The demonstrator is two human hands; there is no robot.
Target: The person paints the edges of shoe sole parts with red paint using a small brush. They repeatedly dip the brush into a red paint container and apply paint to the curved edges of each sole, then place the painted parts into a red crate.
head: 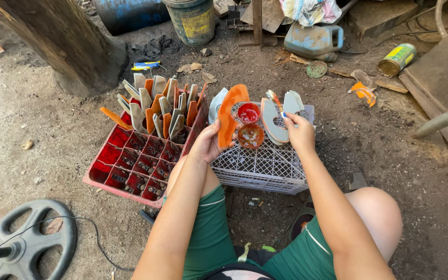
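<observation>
The left hand [207,143] is closed around the lower edge of a flat, orange-coated sole-shaped piece [227,116], thumb on the face and fingers behind, holding it upright so that its long axis runs from about 6 o'clock at the hand up to 12 o'clock, leaning slightly toward 1. The right hand [299,132] pinches a thin brush with an orange-stained tip [275,100] between thumb and fingers; the brush points away to about 11 o'clock, its tip well above the knuckles. Between the two hands, on top of an upturned white plastic mesh crate [265,168] that serves as the bench, stand two small round containers of glue or paint: a red one [248,112] and, just nearer the person, an orange-brown one [250,136]. From the brush hand both containers lie at about 9 o'clock, close by, and the orange piece lies just beyond them in the same direction, so the right hand is the nearer one to the containers' open tops. A pale grey uncoated sole piece [273,122] rests just left of the right hand on the crate. At 9 o'clock from the left hand a red compartmented plastic crate [130,166] holds many more grey and orange pieces [159,106] standing on end in its far cells.
</observation>
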